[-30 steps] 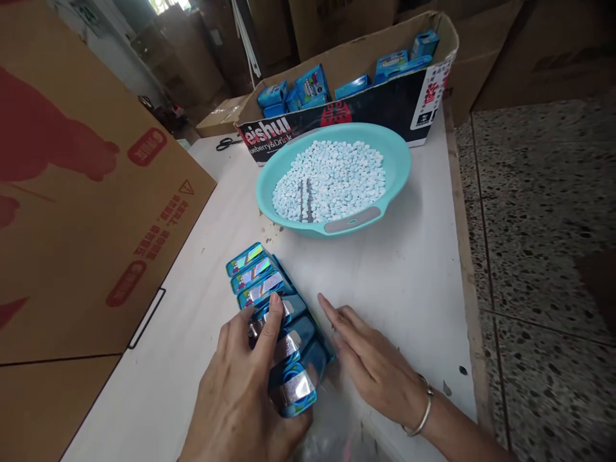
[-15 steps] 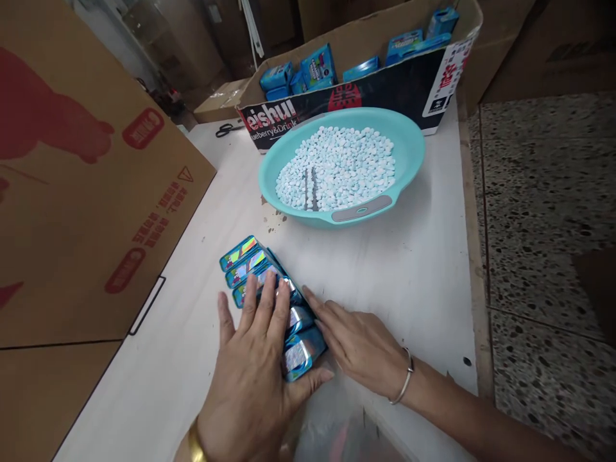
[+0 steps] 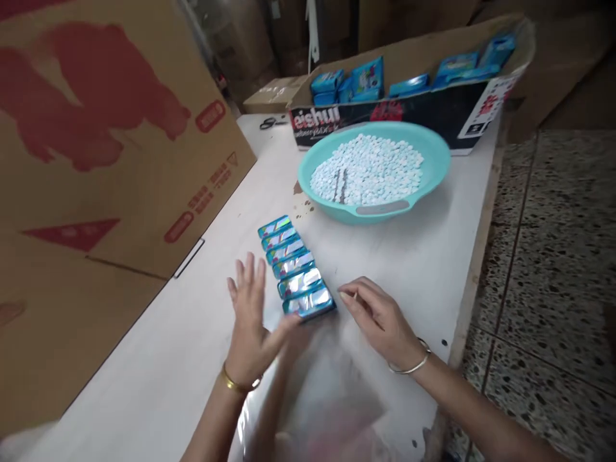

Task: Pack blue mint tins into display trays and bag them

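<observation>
Several small blue tins [image 3: 294, 266] stand side by side in a slanting row on the white table, their shiny narrow sides facing up. My left hand [image 3: 253, 314] is open just left of the row, fingers spread. Its thumb reaches the corner of the nearest tin; whether it touches, I cannot tell. To the right of the row, apart from the tins, my right hand [image 3: 378, 317] has its fingers curled and the thumb against the index finger. Anything small inside that pinch is hidden. Clear plastic [image 3: 332, 391] lies in front of me, below the tins.
A turquoise basin [image 3: 436, 170] of pale tablets, with a dark tong-like tool [image 3: 340, 186] in it, stands beyond the tins. Behind is an open carton [image 3: 360, 119] of blue packs. Scissors [image 3: 272, 123] lie at its left. A large cardboard box [image 3: 144, 179] flanks the left side.
My left hand has lifted off the tins and moved left. My right hand has left the row's right side and curled its fingers. The whole view has shifted.
</observation>
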Demonstrator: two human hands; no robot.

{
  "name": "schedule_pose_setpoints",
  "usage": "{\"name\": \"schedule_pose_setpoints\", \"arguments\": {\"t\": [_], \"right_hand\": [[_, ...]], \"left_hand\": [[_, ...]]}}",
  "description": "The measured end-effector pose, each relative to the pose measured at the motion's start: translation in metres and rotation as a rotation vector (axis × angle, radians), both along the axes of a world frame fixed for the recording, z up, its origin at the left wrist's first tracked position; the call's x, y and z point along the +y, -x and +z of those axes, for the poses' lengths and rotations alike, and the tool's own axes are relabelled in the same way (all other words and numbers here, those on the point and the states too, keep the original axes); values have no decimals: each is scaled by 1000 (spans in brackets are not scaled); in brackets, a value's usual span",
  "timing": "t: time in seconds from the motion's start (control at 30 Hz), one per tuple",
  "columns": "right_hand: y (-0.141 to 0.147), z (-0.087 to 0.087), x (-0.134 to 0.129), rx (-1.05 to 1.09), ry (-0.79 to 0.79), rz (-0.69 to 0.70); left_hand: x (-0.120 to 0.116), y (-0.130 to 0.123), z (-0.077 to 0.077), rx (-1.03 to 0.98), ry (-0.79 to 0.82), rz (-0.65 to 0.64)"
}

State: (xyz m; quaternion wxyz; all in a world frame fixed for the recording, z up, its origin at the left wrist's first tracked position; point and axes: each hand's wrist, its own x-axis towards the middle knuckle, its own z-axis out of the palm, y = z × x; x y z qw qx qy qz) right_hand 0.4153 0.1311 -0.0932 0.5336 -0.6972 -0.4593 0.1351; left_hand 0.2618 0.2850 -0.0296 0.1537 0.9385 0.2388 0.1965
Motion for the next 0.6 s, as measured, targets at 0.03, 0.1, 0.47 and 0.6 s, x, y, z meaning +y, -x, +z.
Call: {"name": "schedule_pose_setpoints", "arguments": {"t": [0.03,0.1,0.47,0.6], "right_hand": [[6,3,-9,-57,1,68],[24,5,-25,-191,11,276],[113,-36,-50,-454,185,726],[114,-36,-46,-446,164,663]], "left_hand": [[-4,19,1,-60,57,94],[-20,61,1,-138,163,296],[-170,199,-14,-14,474,633],[-189,201,-14,1,489,485]]}}
